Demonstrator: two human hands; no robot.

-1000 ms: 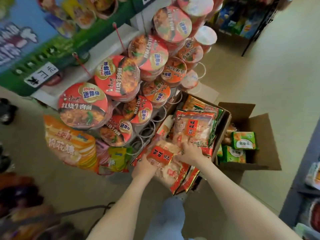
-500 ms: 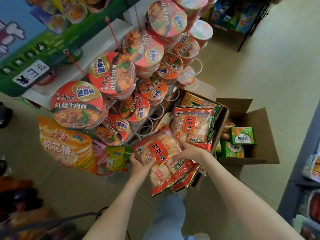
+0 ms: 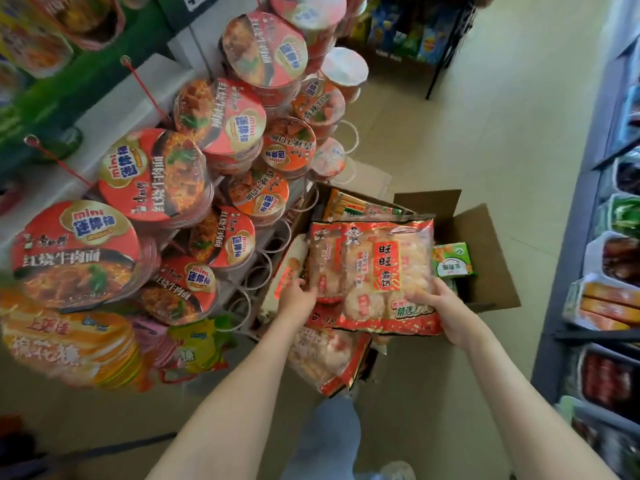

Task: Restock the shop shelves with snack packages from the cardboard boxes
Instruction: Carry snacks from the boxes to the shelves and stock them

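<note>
Stock: red-and-clear plastic rice cracker packets (image 3: 381,271), a small stack held upright just above the open brown cardboard box (image 3: 491,258). Right hand (image 3: 446,310) fingers clamped on its lower corner; left hand (image 3: 298,301) fingers curled on the opposite edge. Step: lifting stock out. Next, probably: find shelf space. The wire rack of red noodle cups (image 3: 221,133) beside the box looks full.

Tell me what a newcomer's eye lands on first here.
First, the red rice cracker bags at centre, gripped by the left hand and the right hand above an open cardboard box on the floor. Next, the slanting tower of red noodle cups filling the left side, lids facing the camera.
</note>
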